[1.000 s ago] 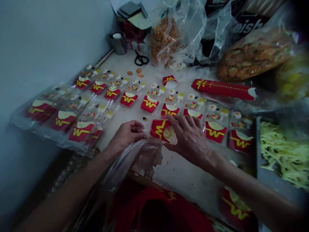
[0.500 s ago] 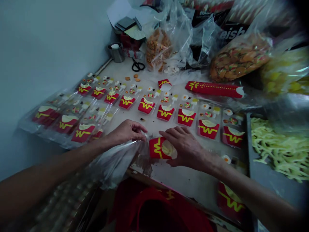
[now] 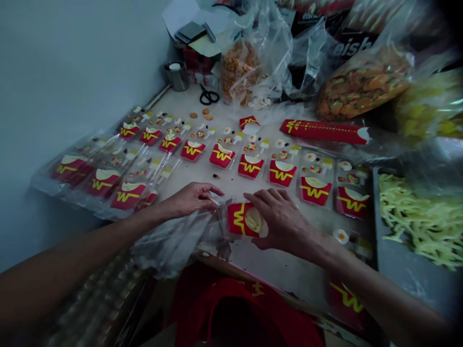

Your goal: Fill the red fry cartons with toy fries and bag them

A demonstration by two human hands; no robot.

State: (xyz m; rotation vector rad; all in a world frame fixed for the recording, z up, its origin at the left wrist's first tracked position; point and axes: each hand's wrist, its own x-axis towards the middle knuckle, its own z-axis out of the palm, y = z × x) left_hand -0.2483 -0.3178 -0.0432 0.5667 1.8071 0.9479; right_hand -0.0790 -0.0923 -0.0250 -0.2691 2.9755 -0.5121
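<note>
Near the table's front edge, my right hand [image 3: 277,219] is closed around a red toy fries carton [image 3: 237,219] with a yellow zigzag mark, lying on its side. Pale fries show in its mouth, under my fingers. My left hand [image 3: 197,198] pinches the edge of a clear plastic bag [image 3: 170,241], which hangs over the table's edge. The carton's bottom end is at the bag's opening; how far it is inside, I cannot tell. Beyond my hands runs a row of similar red carton sets [image 3: 251,166] with small toy foods in clear trays.
Bagged sets [image 3: 103,183] overlap on the left. A grey tray of pale toy fries [image 3: 423,217] stands at right. Flat red cartons [image 3: 325,132], black scissors [image 3: 209,98], a metal cup [image 3: 177,77] and filled plastic bags [image 3: 365,84] lie at the back.
The view has shifted slightly, so everything sits a little further right. My hands keep the same hold on the bag and the carton, with little visible movement between them.
</note>
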